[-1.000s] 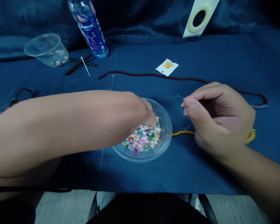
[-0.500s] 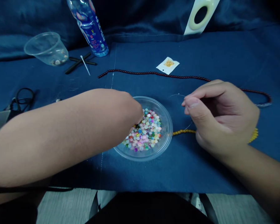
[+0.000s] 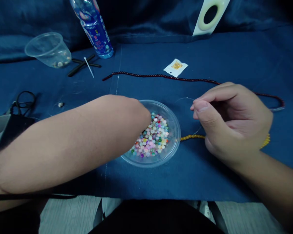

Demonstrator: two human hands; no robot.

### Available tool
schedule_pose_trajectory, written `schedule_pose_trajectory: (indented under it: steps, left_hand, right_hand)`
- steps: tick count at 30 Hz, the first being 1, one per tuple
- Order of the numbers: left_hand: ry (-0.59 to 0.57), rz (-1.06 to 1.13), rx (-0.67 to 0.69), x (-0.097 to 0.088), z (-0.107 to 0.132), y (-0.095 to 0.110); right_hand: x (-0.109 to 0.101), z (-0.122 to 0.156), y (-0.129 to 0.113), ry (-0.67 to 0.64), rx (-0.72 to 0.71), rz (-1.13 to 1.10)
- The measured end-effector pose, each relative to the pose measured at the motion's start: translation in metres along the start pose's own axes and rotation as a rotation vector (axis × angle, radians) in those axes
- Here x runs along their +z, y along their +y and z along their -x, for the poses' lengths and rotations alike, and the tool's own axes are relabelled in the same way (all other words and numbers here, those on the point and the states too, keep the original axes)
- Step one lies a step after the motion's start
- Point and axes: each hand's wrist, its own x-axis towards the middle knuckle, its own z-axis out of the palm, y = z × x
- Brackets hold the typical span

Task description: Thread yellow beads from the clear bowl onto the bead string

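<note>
Over the left side of a clear round bowl (image 3: 173, 149) of mixed coloured beads (image 3: 152, 138) is my left hand (image 3: 138, 118); its bent wrist and forearm hide the fingers. To the right of the bowl, my right hand (image 3: 230, 118) pinches a thin clear thread (image 3: 185, 98) between thumb and forefinger. The thread's free end sticks out to the left of the fingertips. Yellow beads (image 3: 191, 137) run in a row from the bowl's right edge to under my right hand, and more show past its wrist.
A dark red bead strand (image 3: 146, 75) crosses the cloth behind the bowl. Beyond it lies a small white packet (image 3: 175, 67) with gold bits. At back left are a blue-labelled bottle (image 3: 97, 35), a clear cup (image 3: 48, 52), black sticks (image 3: 79, 66) and a white tie (image 3: 89, 67).
My left forearm and wrist have shifted slightly, uncovering a small bead-like object on the cloth at left. My right hand keeps its pinch on the thread, almost unmoved.
</note>
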Motion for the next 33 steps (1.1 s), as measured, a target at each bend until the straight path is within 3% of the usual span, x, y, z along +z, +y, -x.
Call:
schedule_pose_trajectory:
  steps: [3, 5, 7, 9, 11, 13, 15, 17, 20, 24, 29, 33]
  left_hand:
    - [-0.314, -0.168, -0.070, -0.015, -0.010, 0.020]
    - [-0.380, -0.211, -0.181, -0.027, -0.013, 0.032]
    - [-0.373, -0.174, -0.226, -0.036, -0.011, 0.035]
    - [-0.260, -0.053, -0.178, -0.041, -0.005, 0.030]
    - [-0.082, 0.147, -0.047, -0.041, 0.003, 0.019]
    - [0.086, 0.416, 0.094, -0.032, 0.011, 0.009]
    - [0.305, 0.632, 0.148, -0.018, 0.017, 0.005]
    - [0.506, 0.681, 0.162, 0.000, 0.022, 0.006]
    - [0.707, 0.634, 0.219, 0.024, 0.025, 0.010]
    - [0.834, 0.652, 0.300, 0.040, 0.023, 0.014]
    - [0.902, 0.806, 0.328, 0.043, 0.022, 0.017]
    - [0.912, 0.798, 0.341, 0.046, 0.022, 0.019]
  right_hand:
    - [0.000, -0.001, -0.002, 0.006, 0.011, -0.006]
    - [-0.001, -0.001, -0.003, 0.005, 0.022, -0.007]
    - [-0.001, -0.001, -0.004, 0.001, 0.035, -0.009]
    - [-0.001, 0.000, -0.003, -0.006, 0.044, -0.025]
    - [-0.001, 0.001, -0.002, -0.019, 0.054, -0.036]
    - [-0.001, 0.002, -0.001, -0.017, 0.043, -0.033]
    - [0.000, 0.002, -0.001, -0.003, 0.009, -0.031]
    - [0.001, 0.003, -0.003, 0.006, -0.032, -0.032]
    - [0.001, 0.004, -0.007, 0.003, -0.082, -0.029]
    - [0.000, 0.006, -0.013, -0.022, -0.182, -0.012]
    - [0.002, 0.006, -0.019, -0.076, -0.252, 0.014]
    - [0.005, 0.006, -0.021, -0.081, -0.249, 0.008]
